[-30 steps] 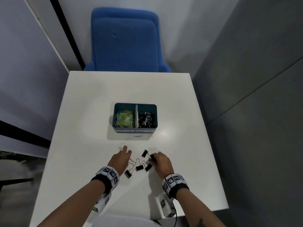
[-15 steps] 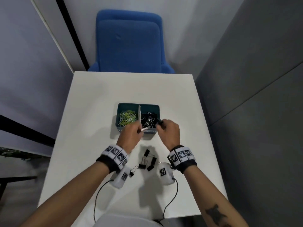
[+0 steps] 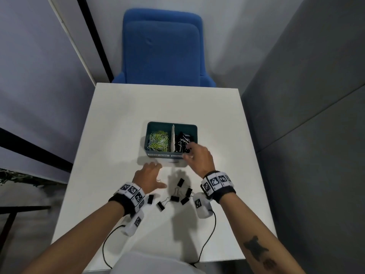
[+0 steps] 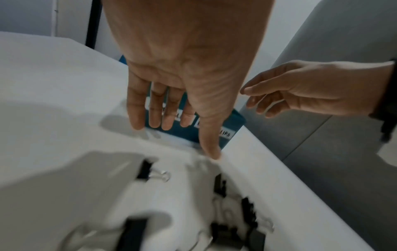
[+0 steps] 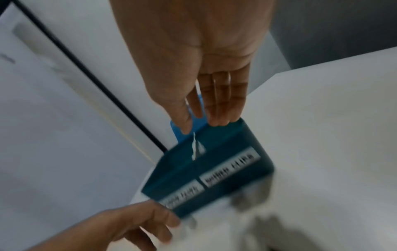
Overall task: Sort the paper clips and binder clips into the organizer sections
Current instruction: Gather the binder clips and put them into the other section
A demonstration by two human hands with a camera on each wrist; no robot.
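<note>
The teal organizer [image 3: 171,124] stands mid-table; yellow-green paper clips [image 3: 159,141] fill its left section and black binder clips [image 3: 182,142] its right. Several loose binder clips [image 3: 178,194] lie on the table between my wrists. My left hand [image 3: 156,175] hovers low in front of the organizer with straight fingers [image 4: 156,117] and holds nothing. My right hand [image 3: 189,153] is over the organizer's near right corner, fingers [image 5: 223,105] straight and empty. The wrist views are blurred; the organizer's labelled front [image 5: 214,178] shows below the right hand.
The white table [image 3: 118,135] ends near my body, where two cables [image 3: 207,242] trail from the wrist cameras. A blue chair [image 3: 162,48] stands behind the far edge. A grey wall [image 3: 306,115] runs close along the table's right side.
Both hands went from the loose clips to the organizer with a clip each. Now both are empty; the left has drawn back toward the loose clips, the right has opened over the binder-clip section.
</note>
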